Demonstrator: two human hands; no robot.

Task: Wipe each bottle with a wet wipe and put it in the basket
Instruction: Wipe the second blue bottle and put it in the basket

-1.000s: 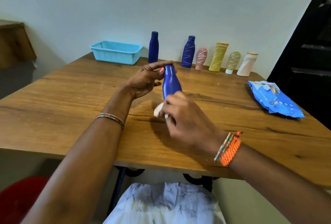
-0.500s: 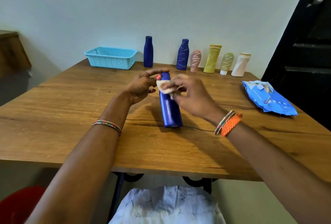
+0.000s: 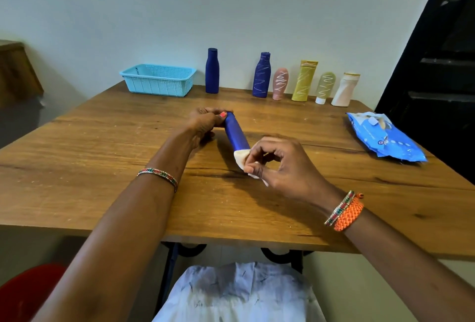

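Blue bottle (image 3: 237,134) is mid-table, tilted, long axis running from far-left to near-right, cap end away from the person. Left hand (image 3: 205,122) pinches the cap end, fingers closed on it. Right hand (image 3: 280,164) presses a white wet wipe (image 3: 243,158) against the near base end, thumb and forefinger closed on the wipe. Both forearms reach in over the wooden table (image 3: 102,167). Light-blue basket (image 3: 158,80) at the far edge looks empty. Six more bottles (image 3: 280,83) stand upright beside it. Blue wipes pack (image 3: 383,139) lies at right.
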